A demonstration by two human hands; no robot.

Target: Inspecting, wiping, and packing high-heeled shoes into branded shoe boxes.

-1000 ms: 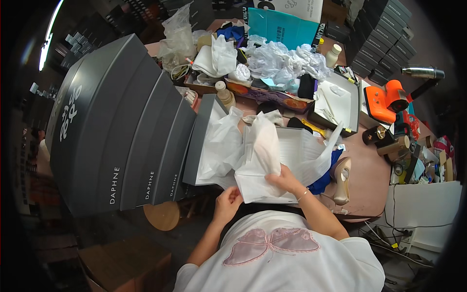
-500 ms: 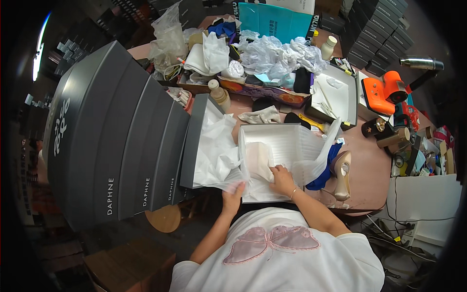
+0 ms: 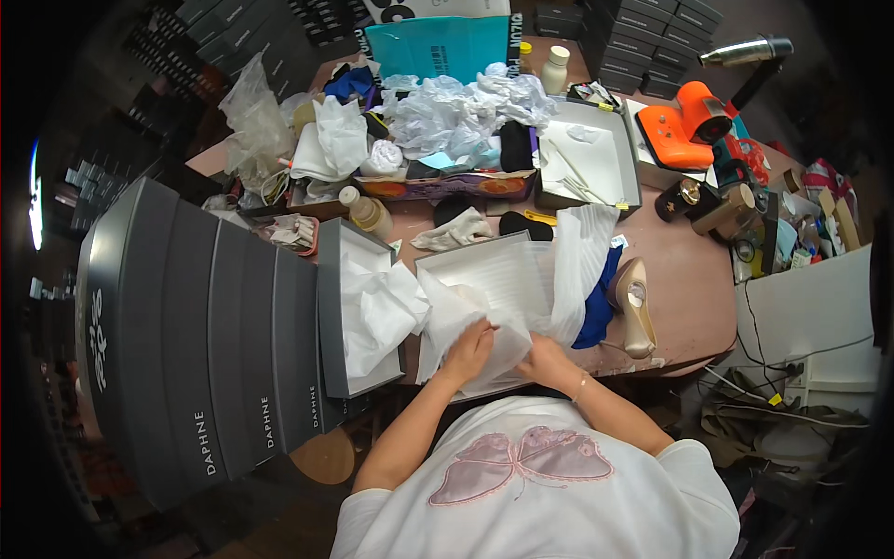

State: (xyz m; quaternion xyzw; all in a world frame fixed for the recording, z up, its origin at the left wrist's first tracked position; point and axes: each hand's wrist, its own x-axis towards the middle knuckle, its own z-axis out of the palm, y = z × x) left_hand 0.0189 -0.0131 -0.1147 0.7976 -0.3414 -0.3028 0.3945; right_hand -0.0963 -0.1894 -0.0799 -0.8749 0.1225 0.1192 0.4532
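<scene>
In front of me lies a grey shoe box with a white ribbed foam sheet rising over its right side. Thin white tissue paper spreads across the box's near part. My left hand, fingers bent together, is closed on the tissue. The right hand pinches the sheet's edge at the near right. What lies under the paper is mostly hidden. A beige pump rests to the right beside a blue cloth. Left of the box, a grey lid holds crumpled tissue.
Grey shoe boxes stand in a large row on the left. Behind are a carton of crumpled plastic, a tan bottle and a shallow box. An orange device and a dark mug stand at right.
My left hand has moved right from the lid's corner over the box, drawing tissue across it. My right hand has shifted slightly right and now grips the paper's edge. The view has turned.
</scene>
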